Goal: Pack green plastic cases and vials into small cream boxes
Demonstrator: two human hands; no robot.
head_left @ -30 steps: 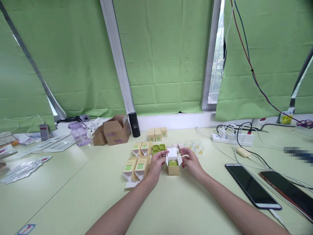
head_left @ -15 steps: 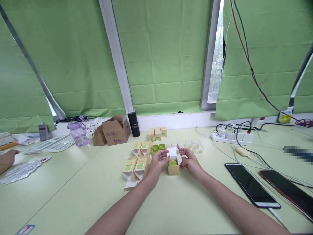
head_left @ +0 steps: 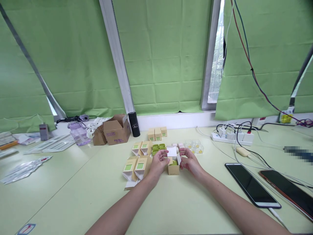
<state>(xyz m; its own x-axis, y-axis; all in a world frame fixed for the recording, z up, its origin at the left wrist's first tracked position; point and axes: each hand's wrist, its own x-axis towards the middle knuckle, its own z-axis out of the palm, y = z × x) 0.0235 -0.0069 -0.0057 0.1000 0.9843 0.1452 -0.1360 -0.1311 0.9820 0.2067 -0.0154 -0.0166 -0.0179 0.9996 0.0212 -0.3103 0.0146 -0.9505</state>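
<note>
Since the earlier frame, the left flap (head_left: 170, 160) of the small tan cardboard box (head_left: 173, 170) had swung inward; flap-folding seemed in hand. On the pale-green desk (head_left: 183, 202) sat my left hand (head_left: 157, 164), the box, its raised white right flap (head_left: 178, 159) calling for folding next, then my right hand (head_left: 193, 162); both half-curled, grips unclear from here. Green fabric blinds (head_left: 163, 65) hung behind.
</note>
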